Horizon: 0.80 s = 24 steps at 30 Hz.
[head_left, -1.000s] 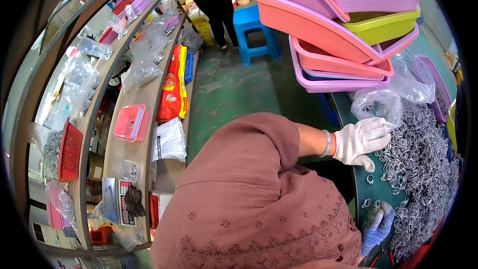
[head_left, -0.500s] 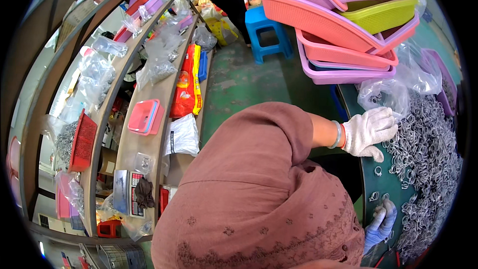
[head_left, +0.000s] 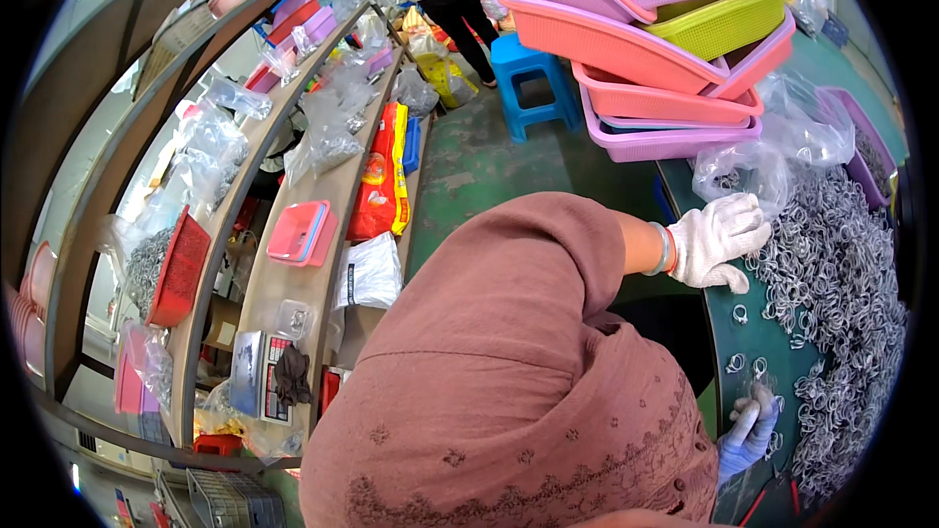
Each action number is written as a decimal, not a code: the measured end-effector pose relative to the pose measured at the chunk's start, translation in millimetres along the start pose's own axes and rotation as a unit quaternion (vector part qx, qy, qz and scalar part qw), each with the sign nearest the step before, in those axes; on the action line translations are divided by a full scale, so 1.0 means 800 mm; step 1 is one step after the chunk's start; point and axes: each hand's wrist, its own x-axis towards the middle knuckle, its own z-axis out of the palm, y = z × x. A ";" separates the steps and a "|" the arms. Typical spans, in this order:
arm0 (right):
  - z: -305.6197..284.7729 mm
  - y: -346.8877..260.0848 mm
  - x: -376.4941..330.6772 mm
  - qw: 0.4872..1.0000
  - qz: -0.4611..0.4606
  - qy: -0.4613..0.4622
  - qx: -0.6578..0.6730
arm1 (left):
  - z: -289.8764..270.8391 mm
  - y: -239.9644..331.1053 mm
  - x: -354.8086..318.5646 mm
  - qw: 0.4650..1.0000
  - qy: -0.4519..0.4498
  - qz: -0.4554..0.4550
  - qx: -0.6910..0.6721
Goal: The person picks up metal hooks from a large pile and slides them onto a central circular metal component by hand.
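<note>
Item: heap of small metal rings (head_left: 841, 274), grey, loose, spread over the right part of a dark green table (head_left: 729, 342). Stray singles lie apart from the heap, near the table's front edge.

Left hand (head_left: 719, 240): white knit glove, bracelet at the wrist, palm down at the heap's upper-left margin, fingers spread flat and touching rings. The grip is open; nothing is pinched in it.

Right hand (head_left: 748, 430): blue glove, low at the table's near edge, among the stray rings. Mostly hidden by the shoulder; whether its grip is closed on a ring cannot be told.

Adjacent: clear plastic bag (head_left: 773, 152), crumpled, just behind the left hand, partly over the rings. Stack of plastic baskets (head_left: 665, 49), pink, lilac and yellow-green, tilted at the table's far end. A purple basket (head_left: 866, 137) at the far right.

Surroundings: green floor, blue stool (head_left: 533, 78), shelves (head_left: 293, 225) with bagged goods, a pink box, a red basket. Another person stands beyond the stool.

Risk, as judged: strays sit close to the front edge, so a sweeping hand could push them off to the floor. The loose bag may catch rings and drag them. Gloved fingers may pick up tangled rings instead of one.
</note>
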 end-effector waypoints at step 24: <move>-0.001 -0.003 0.001 0.997 0.042 -0.003 -0.067 | 0.015 -0.006 -0.017 1.000 0.003 -0.027 0.001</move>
